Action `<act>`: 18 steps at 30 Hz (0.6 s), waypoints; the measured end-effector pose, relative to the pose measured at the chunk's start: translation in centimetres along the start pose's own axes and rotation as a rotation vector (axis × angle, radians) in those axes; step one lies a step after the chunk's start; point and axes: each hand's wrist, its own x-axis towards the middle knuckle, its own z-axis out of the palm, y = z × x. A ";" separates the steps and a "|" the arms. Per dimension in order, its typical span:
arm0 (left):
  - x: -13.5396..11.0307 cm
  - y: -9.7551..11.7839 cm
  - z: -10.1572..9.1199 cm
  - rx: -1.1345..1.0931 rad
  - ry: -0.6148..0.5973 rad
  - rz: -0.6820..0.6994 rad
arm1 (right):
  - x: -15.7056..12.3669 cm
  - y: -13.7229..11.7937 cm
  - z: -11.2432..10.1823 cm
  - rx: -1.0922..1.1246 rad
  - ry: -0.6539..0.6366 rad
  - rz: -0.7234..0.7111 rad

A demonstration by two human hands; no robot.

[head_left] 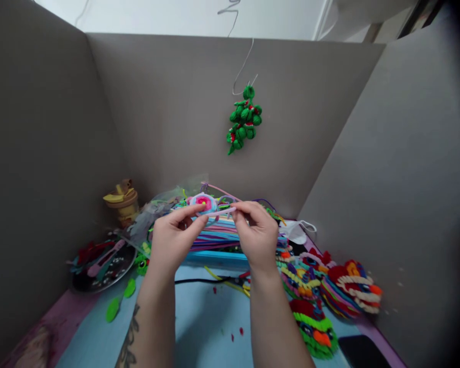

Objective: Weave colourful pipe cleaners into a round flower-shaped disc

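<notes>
Both my hands are raised above a light blue table [203,327]. My left hand [173,240] pinches one end of a pale pink pipe cleaner [219,211], and my right hand [255,232] pinches the other end. The pipe cleaner runs roughly level between the fingertips. Just behind the left fingertips shows a small round pink and blue coiled piece [203,202]; whether it touches the hand I cannot tell. Behind the hands lies a stack of coloured pipe cleaners [216,236].
Grey partition walls enclose the desk. A green pipe-cleaner ornament [244,120] hangs from a wire hook on the back wall. A dark round tray [99,266] with scraps sits left, beside a yellow tape stack [121,202]. Finished colourful pipe-cleaner figures [329,296] lie right. Green leaf pieces [119,299] lie near left.
</notes>
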 end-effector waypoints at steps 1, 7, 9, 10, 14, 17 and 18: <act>0.0 0.0 0.0 -0.009 -0.018 -0.012 | -0.1 0.1 0.1 0.035 0.001 0.029; -0.1 -0.3 0.3 -0.094 -0.113 -0.034 | 0.0 0.9 0.6 0.235 -0.021 0.210; -0.1 -0.3 0.3 -0.132 -0.131 -0.037 | 0.0 1.0 0.6 0.259 -0.054 0.249; -0.1 -0.3 0.3 -0.139 -0.130 -0.039 | 0.0 1.0 0.6 0.269 -0.067 0.268; -0.1 -0.4 0.4 -0.146 -0.056 -0.045 | 0.1 1.4 0.5 0.243 -0.117 0.288; -0.1 -0.4 0.7 -0.193 -0.002 -0.031 | 0.2 1.7 0.3 0.180 -0.182 0.293; -0.1 -0.4 0.8 -0.206 0.005 -0.026 | 0.2 1.8 0.2 0.182 -0.219 0.316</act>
